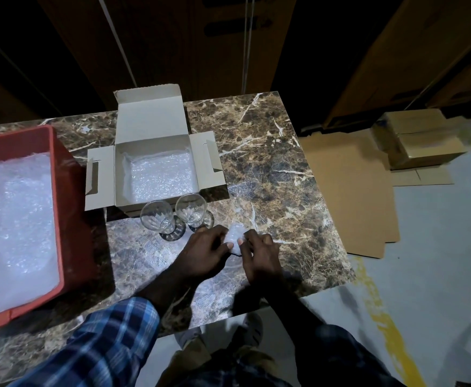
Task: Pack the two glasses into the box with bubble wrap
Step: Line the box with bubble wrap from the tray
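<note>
Here I see both glasses (173,216) upright on the desk (270,163), mouths up, just before the open box (156,169). My left hand (203,252) and right hand (259,255) pinch a bubble wrap piece (234,237) with curled fingers.

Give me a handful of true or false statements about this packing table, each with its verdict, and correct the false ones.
1. Both glasses already sit inside the box. False: they stand on the table in front of it.
2. The box's bottom is lined with bubble wrap. True.
3. The left hand and right hand hold a small piece of bubble wrap. True.
4. The red crate holds glasses. False: it holds bubble wrap.
5. The box lid is closed. False: it stands open.
</note>
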The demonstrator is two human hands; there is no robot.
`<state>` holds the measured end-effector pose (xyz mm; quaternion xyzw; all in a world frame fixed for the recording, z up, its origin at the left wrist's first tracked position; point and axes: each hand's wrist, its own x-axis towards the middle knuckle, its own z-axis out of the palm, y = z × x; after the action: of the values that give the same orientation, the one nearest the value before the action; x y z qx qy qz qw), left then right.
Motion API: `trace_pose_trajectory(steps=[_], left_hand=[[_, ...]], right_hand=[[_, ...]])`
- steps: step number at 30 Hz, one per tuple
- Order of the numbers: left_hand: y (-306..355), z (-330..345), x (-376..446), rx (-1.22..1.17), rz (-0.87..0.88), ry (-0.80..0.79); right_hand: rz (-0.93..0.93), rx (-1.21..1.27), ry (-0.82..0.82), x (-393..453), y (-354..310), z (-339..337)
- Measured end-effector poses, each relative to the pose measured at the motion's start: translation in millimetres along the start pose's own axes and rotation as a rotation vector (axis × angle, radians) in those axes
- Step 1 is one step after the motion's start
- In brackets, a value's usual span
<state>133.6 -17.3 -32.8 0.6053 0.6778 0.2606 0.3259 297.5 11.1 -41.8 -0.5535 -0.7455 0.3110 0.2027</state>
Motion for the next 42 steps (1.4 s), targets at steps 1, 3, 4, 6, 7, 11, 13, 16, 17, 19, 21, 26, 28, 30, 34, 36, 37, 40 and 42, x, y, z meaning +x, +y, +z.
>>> trace_pose_trajectory(steps=[1, 3, 4, 6, 7, 11, 13, 16, 17, 19, 21, 26, 28, 30, 34, 36, 37, 40, 42], left_hand=[[0.3, -0.2, 0.4, 0.007, 0.015, -0.008], [-1.4, 0.4, 1.3, -0.006, 0.014, 0.010], [-3.1, 1.6, 1.3, -0.033, 0.013, 0.023], [-6.3, 4.1, 0.5, -0.082, 0.026, 0.031], [-6.9, 5.0, 0.2, -0.086, 0.037, 0.033], [-11.7, 9.0, 3.3, -0.022, 0.015, 0.030], [-12.1, 10.5, 5.3, 0.012, -0.012, 0.026], [-8.3, 13.9, 4.1, 0.062, -0.046, 0.044], [-8.2, 15.4, 3.6, 0.072, -0.054, 0.055], [-7.4, 16.5, 1.4, 0.026, -0.082, 0.084], [-6.3, 15.2, 0.3, -0.034, -0.068, 0.098], [-3.9, 14.3, 0.2, 0.108, 0.010, 0.119], [-6.2, 17.6, -1.4, 0.136, -0.002, 0.111], [-9.7, 21.2, -3.3, 0.189, -0.004, 0.097], [-14.3, 22.3, -6.7, 0.317, 0.067, 0.086], [-15.7, 20.8, -8.5, 0.366, 0.121, 0.068], [-16.3, 19.8, -8.9, 0.380, 0.149, 0.057], [-16.1, 17.7, -8.2, 0.381, 0.199, 0.052], [-14.3, 17.3, -5.7, 0.384, 0.209, 0.068]], right_hand=[[0.008, 0.009, 0.004, 1.2, -1.4, -1.4], [0.021, 0.039, 0.016, 3.7, -1.3, -2.5], [0.025, 0.047, 0.017, 4.3, -2.1, -3.1], [0.018, 0.034, 0.008, 5.5, -2.1, -2.9], [0.014, 0.027, 0.003, 7.0, -1.6, -1.9], [0.040, 0.068, -0.003, 18.1, 0.9, 2.3], [0.099, 0.121, -0.001, 23.8, 1.8, 4.1], [0.191, 0.154, 0.001, 31.9, 1.4, 3.4], [0.191, 0.147, 0.007, 33.6, 1.5, 3.4], [0.195, 0.127, 0.019, 35.1, 1.6, 5.4], [0.216, 0.122, 0.046, 34.9, 0.8, 9.7], [0.071, -0.044, 0.120, 27.6, -0.9, 21.0], [-0.049, -0.157, 0.183, 24.3, 4.2, 22.1], [-0.177, -0.248, 0.214, 20.0, 13.9, 22.4], [-0.504, -0.292, 0.195, 8.6, 31.3, 16.8], [-0.614, -0.335, 0.163, 9.3, 37.6, 13.7], [-0.643, -0.363, 0.163, 11.2, 40.1, 13.1], [-0.658, -0.393, 0.170, 16.0, 43.1, 13.4], [-0.620, -0.346, 0.181, 16.3, 43.2, 15.0]])
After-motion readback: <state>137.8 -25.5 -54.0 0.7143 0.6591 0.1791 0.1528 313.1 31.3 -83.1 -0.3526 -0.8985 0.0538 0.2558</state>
